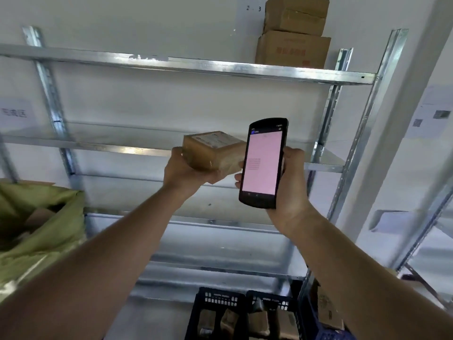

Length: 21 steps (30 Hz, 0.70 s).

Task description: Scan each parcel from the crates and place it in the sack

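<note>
My left hand [182, 171] grips a small brown cardboard parcel [213, 149] from below, its white label facing up. Just to its right, my right hand [291, 182] holds a black handheld scanner [263, 163] upright, its pink screen facing me and its top edge beside the parcel. At the left edge stands the green sack [44, 229], open at the top with brown parcels inside. Two dark crates [220, 305] [272, 307] with several parcels sit on the floor at the bottom centre.
A metal shelf rack [186, 67] stands against the white wall ahead, with two stacked cardboard boxes [294, 33] on its top shelf. A second rack [431, 217] is at the right. Paper sheets [431, 114] hang on the wall.
</note>
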### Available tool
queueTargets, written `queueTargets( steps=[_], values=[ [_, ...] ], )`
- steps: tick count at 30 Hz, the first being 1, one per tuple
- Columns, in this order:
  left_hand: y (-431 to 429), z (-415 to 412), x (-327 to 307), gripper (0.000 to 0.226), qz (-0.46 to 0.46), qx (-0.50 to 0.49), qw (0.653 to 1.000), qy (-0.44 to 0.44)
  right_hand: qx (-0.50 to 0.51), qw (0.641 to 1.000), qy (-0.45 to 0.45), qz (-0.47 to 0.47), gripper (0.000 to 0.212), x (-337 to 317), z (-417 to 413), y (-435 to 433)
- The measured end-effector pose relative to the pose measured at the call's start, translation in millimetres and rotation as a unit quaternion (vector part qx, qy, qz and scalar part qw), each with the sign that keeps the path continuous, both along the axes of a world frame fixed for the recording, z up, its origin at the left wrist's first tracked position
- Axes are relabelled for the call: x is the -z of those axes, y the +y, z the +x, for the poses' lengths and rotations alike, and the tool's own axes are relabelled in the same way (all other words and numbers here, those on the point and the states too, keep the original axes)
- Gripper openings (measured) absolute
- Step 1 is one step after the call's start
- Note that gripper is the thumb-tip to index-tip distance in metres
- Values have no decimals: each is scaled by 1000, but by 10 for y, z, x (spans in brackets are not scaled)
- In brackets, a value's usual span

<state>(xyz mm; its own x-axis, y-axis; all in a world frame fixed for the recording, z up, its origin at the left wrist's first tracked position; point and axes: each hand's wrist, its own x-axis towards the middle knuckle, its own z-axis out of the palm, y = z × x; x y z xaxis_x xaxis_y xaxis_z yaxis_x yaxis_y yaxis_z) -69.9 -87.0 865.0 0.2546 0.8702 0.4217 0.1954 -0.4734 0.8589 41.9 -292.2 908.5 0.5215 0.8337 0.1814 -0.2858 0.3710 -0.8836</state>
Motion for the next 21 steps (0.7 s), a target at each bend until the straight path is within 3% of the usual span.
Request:
queueTargets(
  steps=[4,10,16,21],
  values=[
    [109,-754,66,102,-20,-62,997,44,-75,997,22,22,47,113,-392,418],
    [280,-2096,205,54,-54,-120,987,90,-160,987,31,-3,47,315,-1363,1068],
    [803,-3466,437,91,-69,-206,972,86,-189,981,16,-36,59,433,-2564,1793],
    [1414,-4555,522,99,-87,-238,963,88,-200,978,26,-56,52,495,-3523,2436]
  ],
)
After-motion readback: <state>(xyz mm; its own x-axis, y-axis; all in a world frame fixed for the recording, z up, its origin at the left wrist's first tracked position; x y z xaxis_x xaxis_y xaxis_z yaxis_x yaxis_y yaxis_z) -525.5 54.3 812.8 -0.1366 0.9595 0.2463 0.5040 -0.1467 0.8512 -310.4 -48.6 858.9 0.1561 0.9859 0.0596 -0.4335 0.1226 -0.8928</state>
